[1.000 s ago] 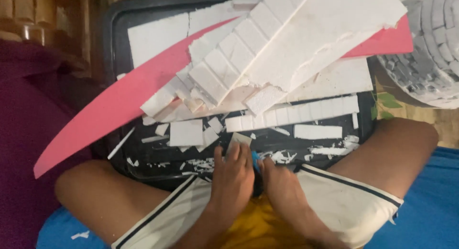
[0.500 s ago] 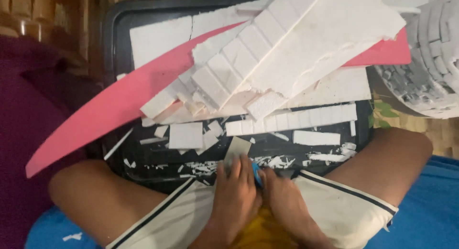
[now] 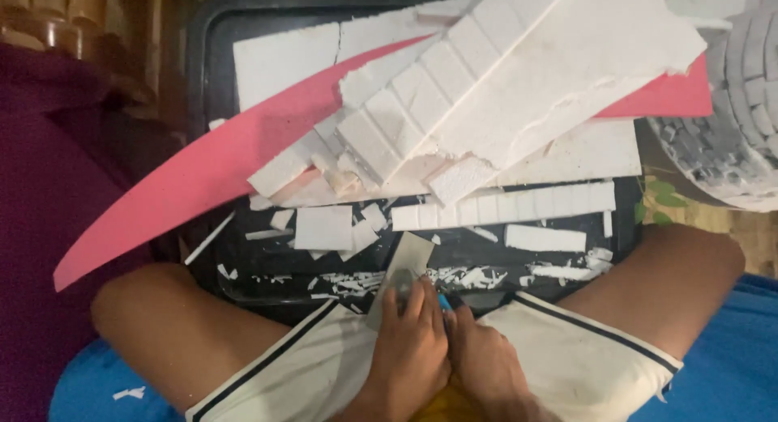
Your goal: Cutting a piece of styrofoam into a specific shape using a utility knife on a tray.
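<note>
White foam scraps litter the black tray (image 3: pixel 212 82) that rests across the seated person's knees. Near the tray's front edge, the left hand (image 3: pixel 412 353) is closed around a small flat foam piece (image 3: pixel 403 272), fingers curled over its lower end while the upper end sticks out over the tray. The right hand (image 3: pixel 480 359) sits just beside it, touching it, fingers folded around a blue-handled cutter (image 3: pixel 444 302) of which only a small tip shows. Farther back on the tray lie a scored foam strip (image 3: pixel 502 205), a square foam offcut (image 3: pixel 322 228), and large scored foam sheets (image 3: pixel 519 74) piled over a long pink foam sheet (image 3: pixel 203 175). A rounded model of small foam blocks (image 3: pixel 741 90) stands at the right.
</note>
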